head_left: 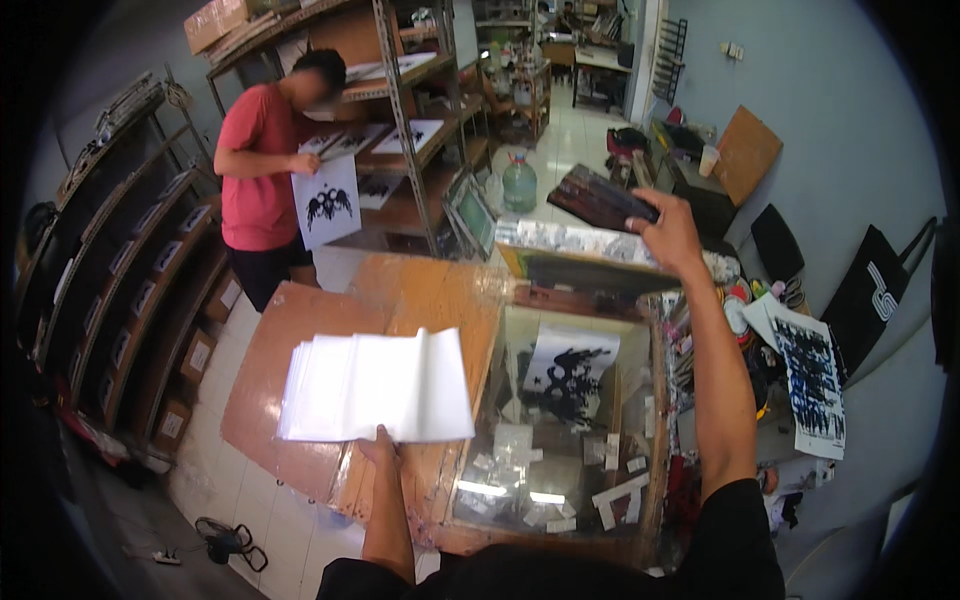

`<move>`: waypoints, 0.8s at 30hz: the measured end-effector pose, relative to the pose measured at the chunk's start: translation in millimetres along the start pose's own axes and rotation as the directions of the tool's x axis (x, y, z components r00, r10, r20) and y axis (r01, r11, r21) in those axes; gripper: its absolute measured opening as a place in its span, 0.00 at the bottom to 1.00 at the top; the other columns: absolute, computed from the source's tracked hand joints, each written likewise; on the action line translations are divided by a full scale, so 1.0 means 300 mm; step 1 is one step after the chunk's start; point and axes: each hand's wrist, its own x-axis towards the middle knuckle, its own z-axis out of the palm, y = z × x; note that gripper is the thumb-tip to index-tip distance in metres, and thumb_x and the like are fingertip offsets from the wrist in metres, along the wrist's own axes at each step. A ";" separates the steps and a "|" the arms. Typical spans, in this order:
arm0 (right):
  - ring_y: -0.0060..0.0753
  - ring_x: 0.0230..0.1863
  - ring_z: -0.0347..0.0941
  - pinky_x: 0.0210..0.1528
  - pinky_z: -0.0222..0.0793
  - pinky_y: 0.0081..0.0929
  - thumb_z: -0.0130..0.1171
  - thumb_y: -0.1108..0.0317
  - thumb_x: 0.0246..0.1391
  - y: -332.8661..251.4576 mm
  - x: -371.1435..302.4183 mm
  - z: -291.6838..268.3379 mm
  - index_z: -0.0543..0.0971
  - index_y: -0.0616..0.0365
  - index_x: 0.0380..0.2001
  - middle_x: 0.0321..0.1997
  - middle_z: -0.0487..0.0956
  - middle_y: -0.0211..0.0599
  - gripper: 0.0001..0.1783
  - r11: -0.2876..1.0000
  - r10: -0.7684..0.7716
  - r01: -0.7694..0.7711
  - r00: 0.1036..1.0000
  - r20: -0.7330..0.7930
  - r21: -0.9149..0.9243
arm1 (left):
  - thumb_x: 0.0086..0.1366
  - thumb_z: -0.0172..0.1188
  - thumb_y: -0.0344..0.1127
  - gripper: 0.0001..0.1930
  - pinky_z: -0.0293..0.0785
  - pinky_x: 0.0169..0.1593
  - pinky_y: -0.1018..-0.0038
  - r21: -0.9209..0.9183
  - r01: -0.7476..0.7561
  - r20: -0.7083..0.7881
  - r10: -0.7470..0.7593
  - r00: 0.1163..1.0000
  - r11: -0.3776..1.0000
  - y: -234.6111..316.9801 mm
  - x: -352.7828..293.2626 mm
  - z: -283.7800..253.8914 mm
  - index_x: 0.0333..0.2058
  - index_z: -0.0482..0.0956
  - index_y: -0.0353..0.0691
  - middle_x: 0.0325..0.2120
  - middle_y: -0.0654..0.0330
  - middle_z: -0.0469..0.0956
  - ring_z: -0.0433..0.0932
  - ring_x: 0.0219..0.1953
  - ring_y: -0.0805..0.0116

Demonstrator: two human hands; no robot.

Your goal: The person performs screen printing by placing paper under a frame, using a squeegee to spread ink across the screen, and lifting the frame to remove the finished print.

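Note:
My left hand [380, 447] grips the near edge of a fanned stack of white paper sheets [375, 385], thumb on top and fingers hidden beneath. The stack lies over the wooden tabletop. Raised at the far right, my right hand [670, 232] is closed around a dark, ink-stained squeegee [600, 203]. Just below that hand is a tilted screen printing frame [610, 243] with a white, smeared edge. Nearer to me, a glass worktop [490, 465] has a white sheet [571, 365] with a black print on it, and bits of tape around it.
A co-worker in a red shirt [262, 165] stands at a metal shelf [398, 110], holding a printed sheet [327, 203]. Racks of prints [130, 300] line the left. A water jug [519, 185] stands on the floor. A cluttered bench and an ink-marked sheet [810, 375] are at right.

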 end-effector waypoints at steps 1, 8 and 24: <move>0.52 0.55 0.80 0.61 0.71 0.34 0.70 0.70 0.48 0.028 0.009 0.010 0.82 0.58 0.53 0.51 0.84 0.54 0.26 1.000 -0.018 0.018 1.000 0.007 -0.015 | 0.71 0.59 0.30 0.19 0.80 0.32 0.67 -0.006 -0.010 0.016 0.010 1.000 1.000 -0.040 -0.012 -0.028 0.54 0.69 0.23 0.40 0.49 0.80 0.80 0.32 0.62; 0.44 0.54 0.81 0.60 0.71 0.34 0.71 0.66 0.48 0.132 0.030 0.046 0.82 0.58 0.55 0.51 0.84 0.53 0.28 0.999 0.042 -0.042 0.994 0.103 -0.002 | 0.66 0.67 0.37 0.34 0.57 0.70 0.53 0.552 -0.524 0.066 0.593 0.803 0.649 0.025 -0.235 -0.089 0.63 0.63 0.23 0.59 0.35 0.67 0.64 0.64 0.40; 0.41 0.50 0.82 0.56 0.72 0.32 0.71 0.71 0.46 0.064 -0.019 0.044 0.82 0.61 0.51 0.47 0.85 0.51 0.26 0.987 -0.158 0.158 0.987 0.004 0.036 | 0.55 0.76 0.42 0.13 0.73 0.50 0.56 0.318 -0.708 0.727 0.317 0.609 0.630 -0.086 -0.285 0.178 0.24 0.84 0.39 0.36 0.53 0.84 0.80 0.42 0.51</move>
